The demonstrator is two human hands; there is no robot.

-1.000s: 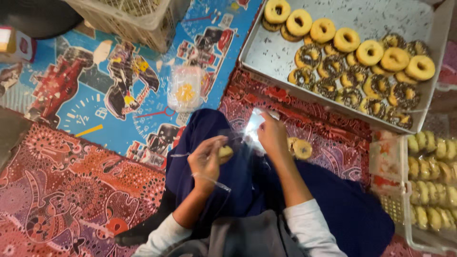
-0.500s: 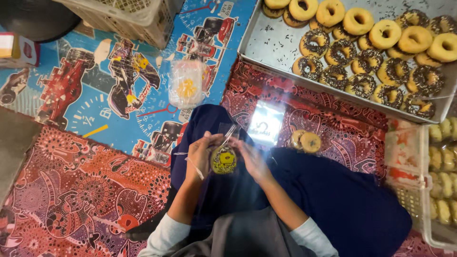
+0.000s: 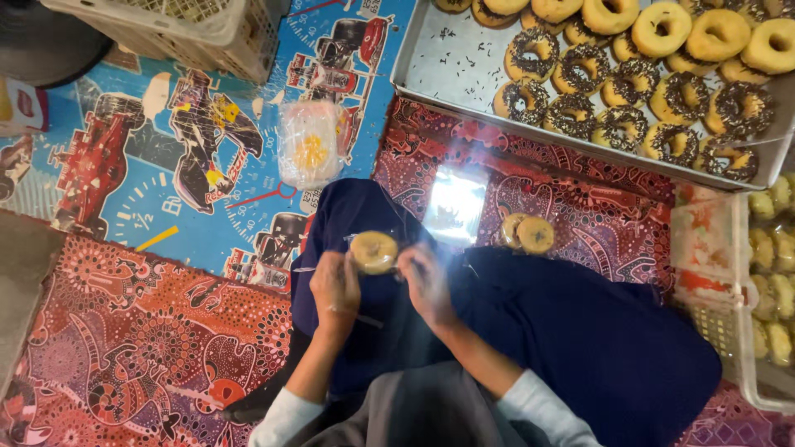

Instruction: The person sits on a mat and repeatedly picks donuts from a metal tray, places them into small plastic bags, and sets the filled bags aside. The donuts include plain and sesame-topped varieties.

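Near the centre of the frame, the person's left hand (image 3: 334,290) and right hand (image 3: 426,283) are both pinching a clear plastic wrapper that is holding one plain doughnut (image 3: 373,252). The doughnut is sitting between the two hands, just above a dark blue lap cloth (image 3: 563,331), with its flat round face turned up toward the camera; being round, it is showing no clear long axis. The fingers of both hands are curling closed on the wrapper's edges at left and right.

Right of the hands, two more wrapped doughnuts (image 3: 527,233) are lying on the patterned red floor mat (image 3: 124,348), beside a shiny pile of clear bags (image 3: 455,204). Above the hands, a puffy clear bag with a yellow centre (image 3: 310,142) is resting on a blue mat printed with racing cars (image 3: 166,149). Across the upper right, a metal tray (image 3: 451,66) is carrying rows of plain and chocolate-sprinkled doughnuts. A white crate of packed doughnuts (image 3: 766,273) is standing at the right edge, and a pale basket (image 3: 190,33) at the upper left.
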